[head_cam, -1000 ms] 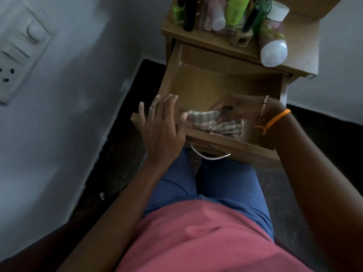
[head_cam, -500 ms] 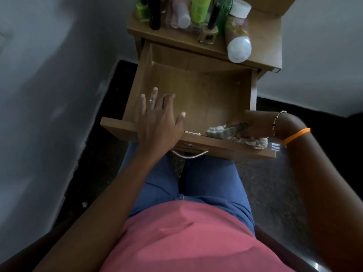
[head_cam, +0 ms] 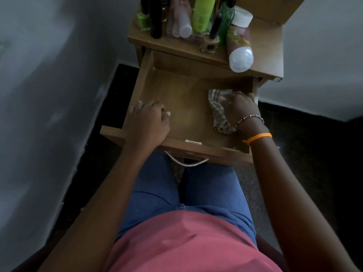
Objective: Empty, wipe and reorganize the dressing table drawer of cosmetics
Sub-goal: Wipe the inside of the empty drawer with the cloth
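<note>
Nearest to the camera were the person's pink shirt (head_cam: pixel 186 242) and blue jeans (head_cam: pixel 196 189), the knees reaching under the open drawer (head_cam: pixel 180 107). A curved metal handle (head_cam: pixel 186 161) hung on the drawer front, just above the knees.

The left hand (head_cam: pixel 147 124) rested on the near left part of the drawer, over the front edge, with its fingers (head_cam: pixel 157 108) curled and pressed together, holding nothing that could be seen. The right hand (head_cam: pixel 238 108) was inside the drawer at its right side and pressed down on a striped cloth (head_cam: pixel 218 112); the fingers were closed on the cloth, which lay on the drawer bottom close to the right wall. A beaded bracelet (head_cam: pixel 249 118) and an orange band (head_cam: pixel 257 137) were on the right wrist. The rest of the drawer bottom was bare wood.

Further away, on the bench (head_cam: pixel 267 46) above the drawer, stood the cosmetics: a green nail polish (head_cam: pixel 143 20), a black tube (head_cam: pixel 156 18), a pale pink bottle (head_cam: pixel 181 22), a bright green bottle (head_cam: pixel 202 14), a small brown polish bottle (head_cam: pixel 209 44), and a white-capped bottle (head_cam: pixel 240 54) leaning toward the camera. Grey walls stood on both sides, and the floor was dark.
</note>
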